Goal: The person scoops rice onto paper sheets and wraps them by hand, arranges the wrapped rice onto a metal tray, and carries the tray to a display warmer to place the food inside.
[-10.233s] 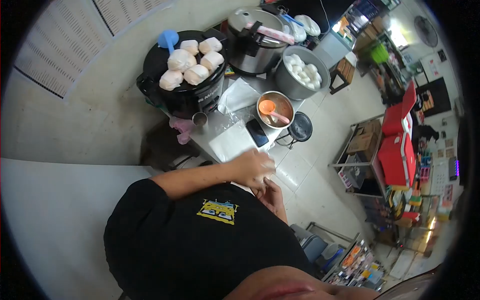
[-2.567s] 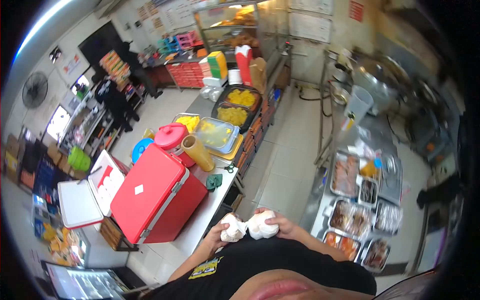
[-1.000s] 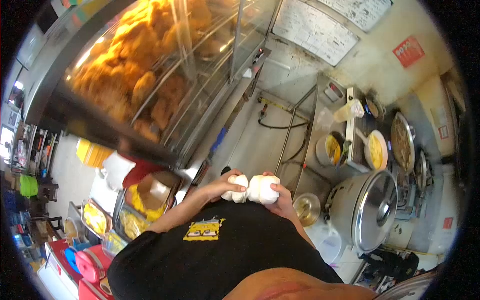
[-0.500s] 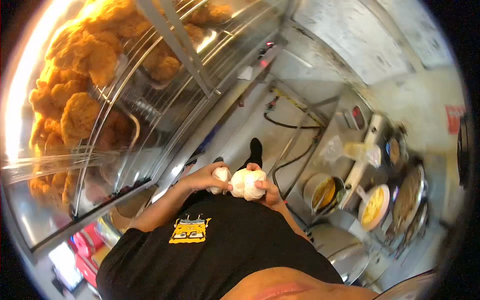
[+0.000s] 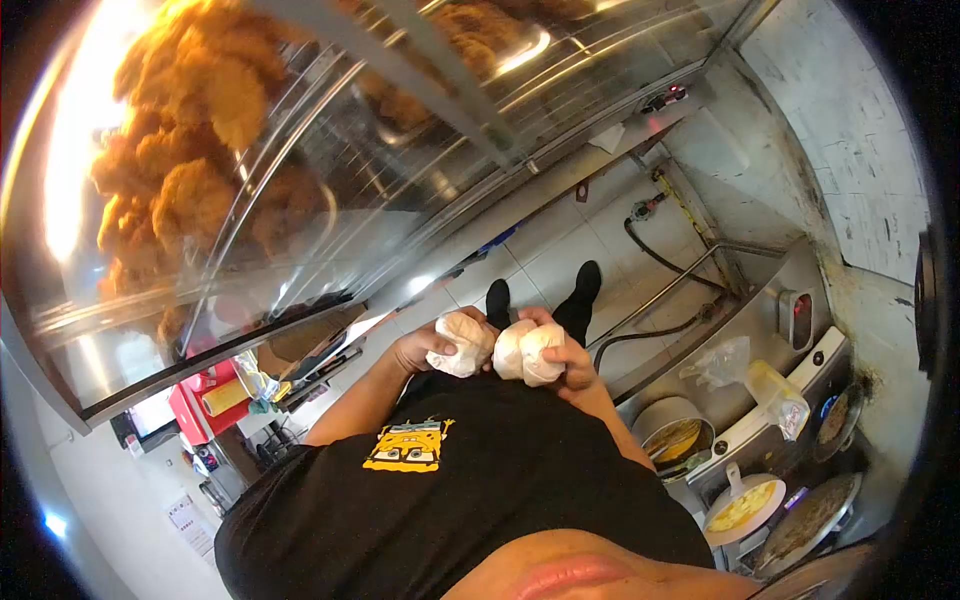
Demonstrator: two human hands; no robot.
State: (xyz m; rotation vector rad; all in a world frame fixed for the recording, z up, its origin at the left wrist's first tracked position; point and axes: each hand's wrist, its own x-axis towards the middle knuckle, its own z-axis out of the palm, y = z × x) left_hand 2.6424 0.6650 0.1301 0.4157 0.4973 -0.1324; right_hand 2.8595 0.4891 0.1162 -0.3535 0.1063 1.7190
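Head view: near the centre of the frame, the left hand [image 5: 415,350] is closed around a white wrapped bundle [image 5: 461,347], thumb across its side. The right hand [image 5: 577,368] grips a two-lobed white bundle [image 5: 529,352] just beside it (one packet or two, cannot be determined). Both are held before the black shirt [image 5: 480,500]. Upper left: browned food [image 5: 190,205] behind glass. Lower right: a pale pan [image 5: 742,508] of yellow food, near a pot [image 5: 672,415].
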